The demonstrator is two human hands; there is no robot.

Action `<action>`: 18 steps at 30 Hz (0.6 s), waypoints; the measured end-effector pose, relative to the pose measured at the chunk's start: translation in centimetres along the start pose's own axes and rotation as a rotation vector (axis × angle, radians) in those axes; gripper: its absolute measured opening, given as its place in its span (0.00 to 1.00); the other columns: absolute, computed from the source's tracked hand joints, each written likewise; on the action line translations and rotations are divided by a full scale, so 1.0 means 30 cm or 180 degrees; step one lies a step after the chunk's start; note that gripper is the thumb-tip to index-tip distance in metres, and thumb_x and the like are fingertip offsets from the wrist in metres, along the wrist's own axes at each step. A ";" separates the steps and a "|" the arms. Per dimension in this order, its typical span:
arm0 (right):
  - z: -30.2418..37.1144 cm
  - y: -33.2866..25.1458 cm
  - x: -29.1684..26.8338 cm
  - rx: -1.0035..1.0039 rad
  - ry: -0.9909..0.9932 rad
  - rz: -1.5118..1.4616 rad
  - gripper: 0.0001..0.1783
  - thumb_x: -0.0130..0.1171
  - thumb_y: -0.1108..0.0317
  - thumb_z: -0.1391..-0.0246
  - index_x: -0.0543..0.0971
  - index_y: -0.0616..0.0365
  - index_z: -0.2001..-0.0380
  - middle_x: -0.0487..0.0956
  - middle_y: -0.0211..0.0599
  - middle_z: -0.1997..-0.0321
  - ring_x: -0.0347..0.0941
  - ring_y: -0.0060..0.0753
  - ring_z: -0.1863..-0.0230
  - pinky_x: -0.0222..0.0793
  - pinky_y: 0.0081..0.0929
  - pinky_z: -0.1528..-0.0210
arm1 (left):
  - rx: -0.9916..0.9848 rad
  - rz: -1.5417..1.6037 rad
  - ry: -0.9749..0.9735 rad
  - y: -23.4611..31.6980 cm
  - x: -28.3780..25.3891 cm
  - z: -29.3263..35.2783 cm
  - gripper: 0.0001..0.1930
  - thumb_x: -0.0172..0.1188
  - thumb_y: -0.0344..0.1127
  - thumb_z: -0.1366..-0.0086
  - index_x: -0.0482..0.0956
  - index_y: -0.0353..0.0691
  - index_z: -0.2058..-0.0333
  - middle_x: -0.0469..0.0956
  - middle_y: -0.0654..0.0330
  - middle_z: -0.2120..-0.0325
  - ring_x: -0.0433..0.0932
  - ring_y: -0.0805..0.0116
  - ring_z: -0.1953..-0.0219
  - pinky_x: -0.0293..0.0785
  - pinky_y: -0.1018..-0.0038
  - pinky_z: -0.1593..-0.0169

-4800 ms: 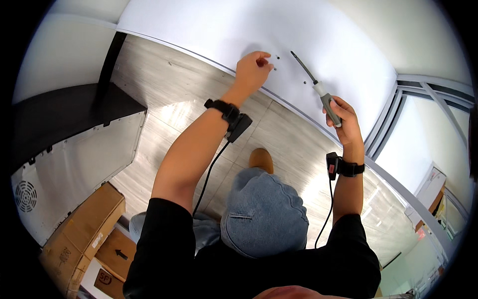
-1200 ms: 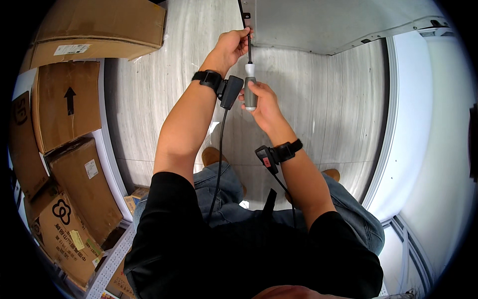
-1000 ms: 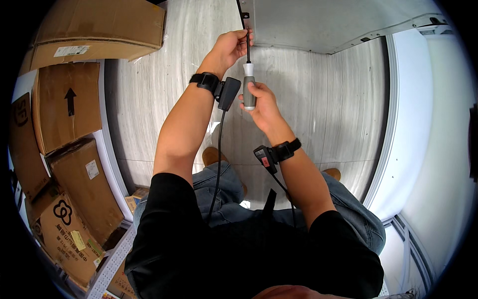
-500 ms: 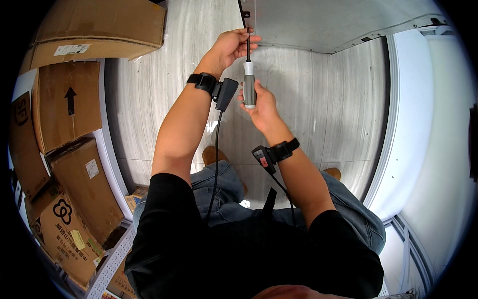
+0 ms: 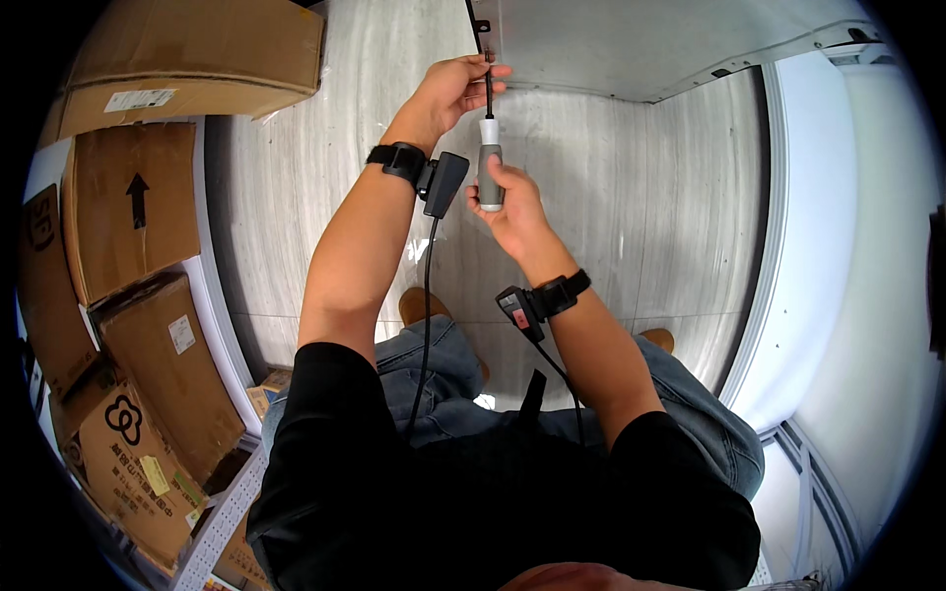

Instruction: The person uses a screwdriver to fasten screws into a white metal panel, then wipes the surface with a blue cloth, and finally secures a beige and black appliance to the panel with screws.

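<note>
In the head view, the right hand [image 5: 507, 202] grips the grey handle of a screwdriver [image 5: 490, 163], now raised slightly higher toward the white panel [image 5: 631, 44] than a second ago. The left hand [image 5: 455, 87] pinches its shaft near the tip, steadying it at the panel's black bracket [image 5: 479, 22], so the driving appears under way.

1. From my remote seat, what carries everything here is a pale grey wood-grain floor [image 5: 611, 207], spread beneath and beyond both raised hands.
2. A white panel [image 5: 641, 44] lies on it just past the fingertips of the left hand [image 5: 455, 89], its near edge curving off to the right (fisheye bend, I'd say).
3. Well out to the left of the left forearm, brown cardboard boxes [image 5: 133, 212] are stacked along the floor's edge, one bearing a black arrow.
4. Below the right hand [image 5: 507, 202], two brown shoes [image 5: 419, 305] rest on the planks.
</note>
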State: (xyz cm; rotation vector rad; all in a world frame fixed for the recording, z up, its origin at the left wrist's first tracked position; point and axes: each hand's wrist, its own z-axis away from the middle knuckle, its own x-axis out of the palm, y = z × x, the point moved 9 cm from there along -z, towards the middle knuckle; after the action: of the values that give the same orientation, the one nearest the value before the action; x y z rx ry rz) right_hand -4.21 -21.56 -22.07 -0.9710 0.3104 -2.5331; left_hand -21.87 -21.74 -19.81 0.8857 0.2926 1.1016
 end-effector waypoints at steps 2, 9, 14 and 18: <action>0.010 0.002 0.013 0.0128 -0.0071 -0.0209 0.16 0.49 0.53 0.37 0.71 0.56 0.63 0.74 0.36 0.67 0.70 0.32 0.70 0.67 0.30 0.63 | 0.0005 -0.0032 -0.0020 0.000 -0.002 -0.005 0.13 0.42 0.30 0.31 0.69 0.38 0.51 0.81 0.58 0.57 0.80 0.72 0.61 0.74 0.78 0.62; 0.003 0.004 -0.013 0.0059 0.0127 -0.0015 0.18 0.53 0.52 0.39 0.70 0.57 0.61 0.72 0.35 0.65 0.70 0.31 0.70 0.67 0.30 0.63 | -0.0013 -0.0021 0.0004 -0.001 -0.005 -0.005 0.13 0.41 0.30 0.30 0.70 0.38 0.52 0.81 0.59 0.57 0.79 0.74 0.63 0.73 0.78 0.61; 0.014 -0.010 -0.001 0.0061 0.0145 0.0008 0.19 0.55 0.50 0.40 0.69 0.56 0.61 0.69 0.31 0.68 0.70 0.30 0.71 0.67 0.31 0.63 | 0.0006 -0.0032 -0.0021 -0.001 -0.004 -0.011 0.13 0.41 0.30 0.30 0.70 0.38 0.51 0.81 0.58 0.57 0.79 0.74 0.64 0.72 0.78 0.61; 0.012 -0.008 0.002 0.0085 0.0097 0.0028 0.17 0.53 0.52 0.39 0.70 0.56 0.64 0.70 0.33 0.70 0.70 0.32 0.71 0.67 0.30 0.64 | -0.0014 0.0042 -0.0024 -0.007 -0.009 -0.015 0.12 0.42 0.30 0.31 0.69 0.37 0.51 0.81 0.57 0.58 0.78 0.75 0.64 0.72 0.79 0.62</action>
State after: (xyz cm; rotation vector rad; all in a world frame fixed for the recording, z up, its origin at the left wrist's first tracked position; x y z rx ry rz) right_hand -4.07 -21.40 -21.68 -0.9199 0.2883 -2.5395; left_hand -22.14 -21.79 -20.30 0.8888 0.2785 1.1106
